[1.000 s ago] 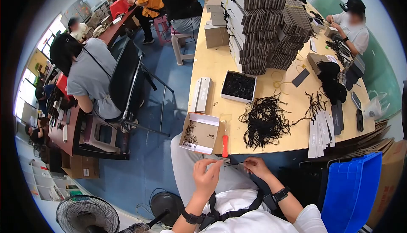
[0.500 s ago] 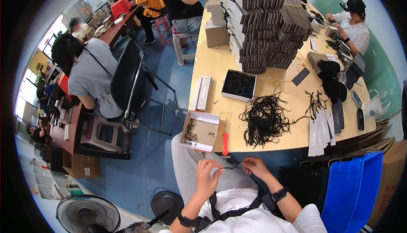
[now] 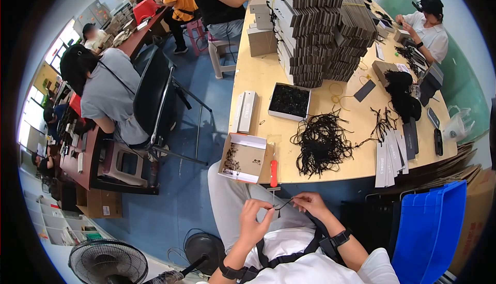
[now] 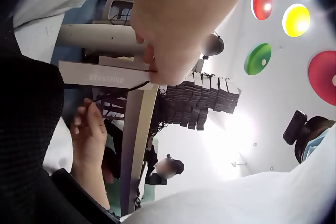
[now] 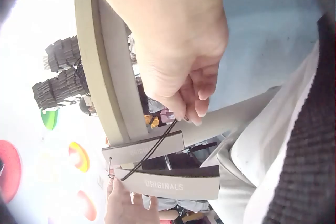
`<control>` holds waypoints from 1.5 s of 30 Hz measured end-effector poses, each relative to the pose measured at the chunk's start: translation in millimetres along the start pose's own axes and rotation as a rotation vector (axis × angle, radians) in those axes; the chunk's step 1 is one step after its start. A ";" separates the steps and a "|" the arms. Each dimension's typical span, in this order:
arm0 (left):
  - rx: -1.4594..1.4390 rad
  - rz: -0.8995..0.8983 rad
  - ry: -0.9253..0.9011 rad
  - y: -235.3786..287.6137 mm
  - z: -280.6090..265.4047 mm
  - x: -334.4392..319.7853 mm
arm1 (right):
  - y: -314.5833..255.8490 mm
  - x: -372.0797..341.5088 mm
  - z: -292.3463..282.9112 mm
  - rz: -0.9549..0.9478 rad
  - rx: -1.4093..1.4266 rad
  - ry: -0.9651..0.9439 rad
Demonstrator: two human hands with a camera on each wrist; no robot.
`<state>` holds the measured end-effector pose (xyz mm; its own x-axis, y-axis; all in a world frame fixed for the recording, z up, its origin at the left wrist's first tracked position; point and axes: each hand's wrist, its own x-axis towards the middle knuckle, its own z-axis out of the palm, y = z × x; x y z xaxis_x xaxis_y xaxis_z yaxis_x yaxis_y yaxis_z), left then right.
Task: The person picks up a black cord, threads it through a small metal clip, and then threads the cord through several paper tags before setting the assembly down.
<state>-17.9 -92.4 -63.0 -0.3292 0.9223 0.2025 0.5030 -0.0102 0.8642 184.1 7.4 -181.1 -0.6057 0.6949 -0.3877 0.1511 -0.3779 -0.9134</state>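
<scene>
My left hand (image 3: pixel 253 221) is over my lap in the head view, pinching the end of a grey hang tag (image 5: pixel 168 185) marked ORIGINALS. A second hang tag (image 5: pixel 142 149) lies just behind it in the right wrist view. A small thin metal pin (image 5: pixel 110 167) shows at the tags' ends, by the left fingertips. From there a doubled black cord (image 5: pixel 157 144) runs across both tags to my right hand (image 5: pixel 184 69), which pinches it between thumb and fingers. The left wrist view shows this cord (image 4: pixel 123 89) stretching between the two hands.
On the table edge are a box (image 3: pixel 243 174) of safety pins and a red-handled tool (image 3: pixel 274 173). Behind lie loose black cords (image 3: pixel 323 147), a cord-filled box (image 3: pixel 272 109) and tall stacks of tags (image 3: pixel 310 41). A blue bin (image 3: pixel 429 232) stands right.
My left hand has come slightly down and to the right, and the right hand slightly left. The cord between them looks more bowed. Both hands keep their pinch.
</scene>
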 end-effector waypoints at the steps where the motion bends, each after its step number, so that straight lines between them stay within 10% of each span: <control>1: 0.009 0.009 -0.022 0.1 0.1 0.2 | -0.8 -0.2 -0.5 0.004 0.004 0.005; 9: -0.335 -0.182 -0.120 -10.0 0.0 -12.2 | -77.8 -36.7 -3.6 -0.098 -0.142 0.028; 13: -0.810 -0.440 -0.152 8.5 -8.7 -13.2 | -125.5 -53.6 8.3 -0.520 -0.398 0.035; 22: -0.405 -0.070 -0.231 42.2 -5.7 -8.0 | -153.5 -55.9 41.0 -0.882 -0.770 0.035; 29: -0.195 -0.099 -0.218 72.7 -16.1 10.5 | -141.2 -58.8 28.4 -0.550 -0.455 -0.039; 45: -0.789 -0.320 -0.148 84.1 -14.9 40.7 | -127.6 -53.4 41.2 -0.334 0.366 -0.300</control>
<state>-0.9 -61.4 24.8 -0.2253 0.9669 -0.1198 -0.3165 0.0437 0.9476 165.0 -6.7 -38.7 -0.7769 0.6295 0.0151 -0.3340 -0.3917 -0.8573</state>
